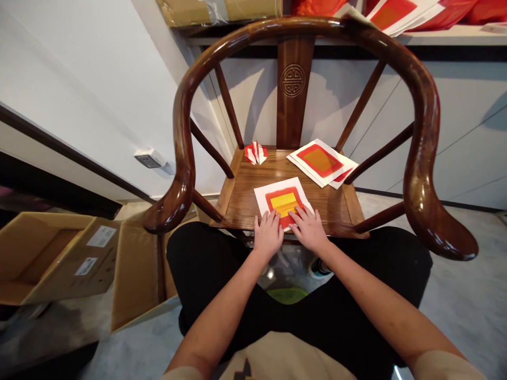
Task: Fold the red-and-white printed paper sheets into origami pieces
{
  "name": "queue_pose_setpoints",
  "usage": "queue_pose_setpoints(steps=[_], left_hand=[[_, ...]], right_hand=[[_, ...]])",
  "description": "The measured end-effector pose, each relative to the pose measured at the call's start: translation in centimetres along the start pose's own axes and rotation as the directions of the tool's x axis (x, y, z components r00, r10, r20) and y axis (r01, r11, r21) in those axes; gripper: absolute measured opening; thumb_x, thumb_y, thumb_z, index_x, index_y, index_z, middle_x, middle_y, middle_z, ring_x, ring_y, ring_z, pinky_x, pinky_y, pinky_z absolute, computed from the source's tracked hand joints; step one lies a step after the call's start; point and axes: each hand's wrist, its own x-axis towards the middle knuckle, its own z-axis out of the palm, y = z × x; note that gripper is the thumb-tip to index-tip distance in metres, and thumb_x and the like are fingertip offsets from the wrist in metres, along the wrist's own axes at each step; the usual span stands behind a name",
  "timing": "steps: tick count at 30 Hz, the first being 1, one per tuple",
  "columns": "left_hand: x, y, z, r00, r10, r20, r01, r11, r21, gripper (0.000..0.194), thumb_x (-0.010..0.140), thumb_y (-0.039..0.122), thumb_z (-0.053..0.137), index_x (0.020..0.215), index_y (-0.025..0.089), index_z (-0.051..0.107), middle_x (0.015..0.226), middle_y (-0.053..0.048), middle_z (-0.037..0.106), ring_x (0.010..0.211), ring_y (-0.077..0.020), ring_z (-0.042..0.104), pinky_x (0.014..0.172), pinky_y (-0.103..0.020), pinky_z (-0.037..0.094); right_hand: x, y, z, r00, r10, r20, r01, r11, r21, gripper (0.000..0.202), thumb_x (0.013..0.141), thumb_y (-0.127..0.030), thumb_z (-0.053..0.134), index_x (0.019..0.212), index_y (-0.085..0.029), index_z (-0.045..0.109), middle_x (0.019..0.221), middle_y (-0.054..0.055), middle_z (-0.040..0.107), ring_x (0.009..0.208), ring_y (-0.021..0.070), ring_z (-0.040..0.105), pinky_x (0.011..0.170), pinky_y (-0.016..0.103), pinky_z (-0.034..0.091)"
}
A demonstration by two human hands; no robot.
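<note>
A white paper sheet (263,194) with a red patch and a gold middle lies near the front edge of the wooden chair seat (241,196). A crease runs across its gold part. My left hand (269,233) rests on the sheet's lower left, fingers stretched out flat. On the lower right, my right hand (309,228) presses with its fingers spread. Behind them, at the seat's back left, sits a small folded red-and-white paper piece (255,153). A stack of similar printed sheets (320,161) lies at the back right of the seat.
The chair's curved armrest (184,126) rings the seat on both sides. Open cardboard boxes (89,258) stand on the floor at left. Behind the chair, a shelf (447,37) carries red bags and more sheets. A wall socket (149,158) juts out at left.
</note>
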Motion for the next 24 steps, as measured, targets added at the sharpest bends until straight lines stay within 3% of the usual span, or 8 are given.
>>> queue_pose_setpoints(steps=[13, 16, 19, 21, 24], left_hand=[[0.0, -0.3, -0.1, 1.000, -0.019, -0.001, 0.019, 0.998, -0.064, 0.040, 0.095, 0.028, 0.046, 0.134, 0.027, 0.058, 0.149, -0.006, 0.050, 0.140, -0.0299, 0.041, 0.117, -0.063, 0.023], [0.5, -1.0, -0.6, 0.999, -0.029, -0.021, 0.026, 0.992, -0.120, 0.032, 0.095, 0.026, 0.048, 0.123, 0.026, 0.064, 0.139, -0.006, 0.060, 0.131, -0.0262, 0.051, 0.114, -0.055, 0.034], [1.6, -1.9, -1.3, 0.999, -0.004, -0.032, -0.003, 0.975, -0.221, 0.028, 0.096, 0.026, 0.048, 0.114, 0.023, 0.069, 0.119, -0.005, 0.070, 0.111, -0.0211, 0.063, 0.101, -0.040, 0.048], [2.7, -2.8, -1.9, 0.998, 0.024, -0.062, -0.041, 0.955, -0.295, 0.027, 0.097, 0.026, 0.047, 0.111, 0.022, 0.070, 0.111, -0.004, 0.072, 0.102, -0.0184, 0.066, 0.093, -0.033, 0.052], [5.0, -4.6, -2.9, 0.986, 0.025, -0.166, -0.079, 0.942, -0.327, 0.028, 0.097, 0.025, 0.046, 0.109, 0.022, 0.072, 0.111, -0.004, 0.072, 0.105, -0.0175, 0.065, 0.095, -0.031, 0.052]], right_hand=[[0.3, 1.0, -0.4, 1.000, 0.007, 0.011, -0.008, 0.998, 0.055, 0.048, 0.099, -0.051, 0.037, 0.141, -0.031, 0.052, 0.152, 0.006, 0.046, 0.140, 0.0295, 0.035, 0.114, 0.057, 0.023], [0.5, 1.2, -0.4, 1.000, 0.004, -0.025, -0.003, 0.997, 0.072, 0.044, 0.100, -0.048, 0.038, 0.136, -0.032, 0.057, 0.149, 0.005, 0.049, 0.137, 0.0281, 0.038, 0.113, 0.054, 0.026], [1.1, 1.8, -0.3, 0.998, 0.003, -0.064, 0.004, 0.994, 0.111, 0.038, 0.100, -0.046, 0.040, 0.126, -0.030, 0.063, 0.143, 0.006, 0.055, 0.135, 0.0275, 0.041, 0.112, 0.055, 0.027], [1.9, 2.4, -0.3, 0.997, 0.025, -0.080, -0.013, 0.990, 0.139, 0.033, 0.099, -0.043, 0.044, 0.117, -0.028, 0.066, 0.138, 0.007, 0.059, 0.135, 0.0283, 0.042, 0.112, 0.059, 0.025], [3.6, 3.9, -0.3, 0.996, 0.053, -0.078, -0.037, 0.982, 0.186, 0.024, 0.096, -0.037, 0.048, 0.105, -0.026, 0.069, 0.131, 0.006, 0.064, 0.140, 0.0307, 0.039, 0.112, 0.068, 0.018]])
